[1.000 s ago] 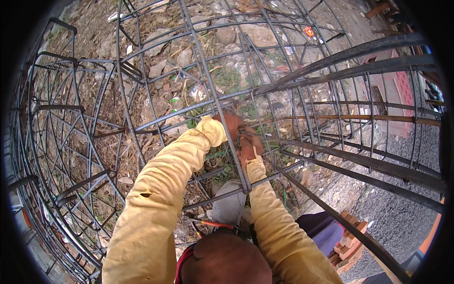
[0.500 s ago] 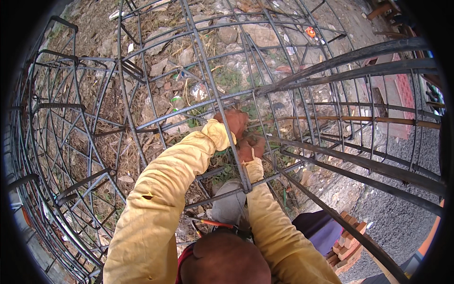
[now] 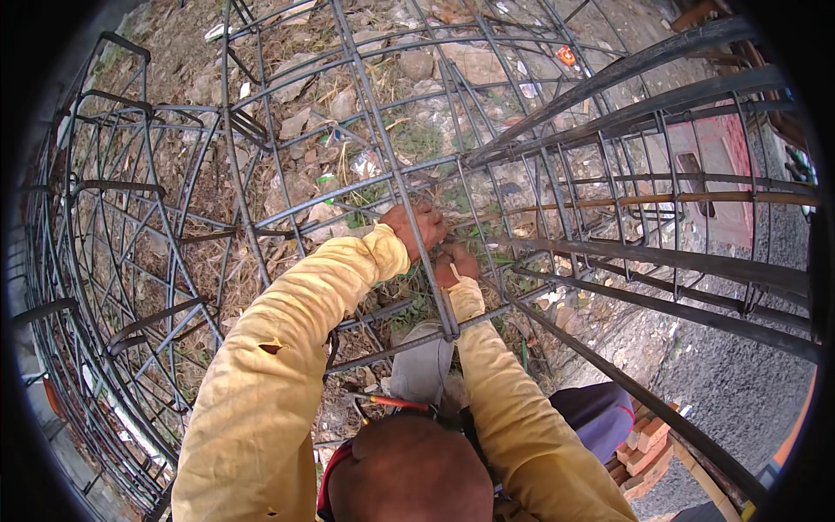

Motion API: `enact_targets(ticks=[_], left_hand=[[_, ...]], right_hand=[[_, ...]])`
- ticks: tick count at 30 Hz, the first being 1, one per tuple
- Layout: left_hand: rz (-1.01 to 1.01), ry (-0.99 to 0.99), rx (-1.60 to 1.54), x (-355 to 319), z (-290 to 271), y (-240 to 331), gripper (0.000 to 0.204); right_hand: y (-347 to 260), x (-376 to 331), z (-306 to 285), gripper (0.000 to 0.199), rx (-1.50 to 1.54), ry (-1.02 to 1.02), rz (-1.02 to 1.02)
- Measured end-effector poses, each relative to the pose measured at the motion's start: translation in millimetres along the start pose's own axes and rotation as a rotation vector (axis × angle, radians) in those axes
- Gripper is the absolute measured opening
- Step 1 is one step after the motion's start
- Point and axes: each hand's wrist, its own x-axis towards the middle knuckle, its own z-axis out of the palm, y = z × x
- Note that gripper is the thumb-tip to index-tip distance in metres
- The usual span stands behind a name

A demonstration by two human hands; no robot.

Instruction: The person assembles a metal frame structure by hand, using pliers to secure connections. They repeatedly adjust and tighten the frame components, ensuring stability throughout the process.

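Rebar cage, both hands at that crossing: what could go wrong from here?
1. The left hand and right hand are bare and sit against the rebar cage bars, so a pinch or cut seems possible.
2. The yellow sleeve already has a tear and could snag on bar ends.

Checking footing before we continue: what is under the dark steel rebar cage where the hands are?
Under the dark steel rebar cage: dry grass, stones and litter. The hands and yellow sleeves cover the ground beneath them.
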Motion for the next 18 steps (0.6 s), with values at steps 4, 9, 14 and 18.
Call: enact_targets(ticks=[4,9,14,18], left_hand=[[-0.077,-0.185,-0.827,8.0,-56.1,-40.3,0.013],[-0.095,-0.163,-0.842,-0.1,-57.3,-39.5,0.012],[-0.154,-0.140,-1.109,7.1,-39.8,-34.1,0.009],[-0.339,-0.368,-1.300,14.2,-33.9,-45.8,0.010]], right_hand=[[-9.3,-1.5,-16.9,0.021,0.736,-0.197,0.541],[-40.4,-6.6,-28.0,0.026,1.106,-0.190,0.679],[-23.4,-11.8,-27.2,0.024,1.141,-0.225,0.604],[-23.2,-15.0,-19.5,0.024,1.079,-0.230,0.598]])
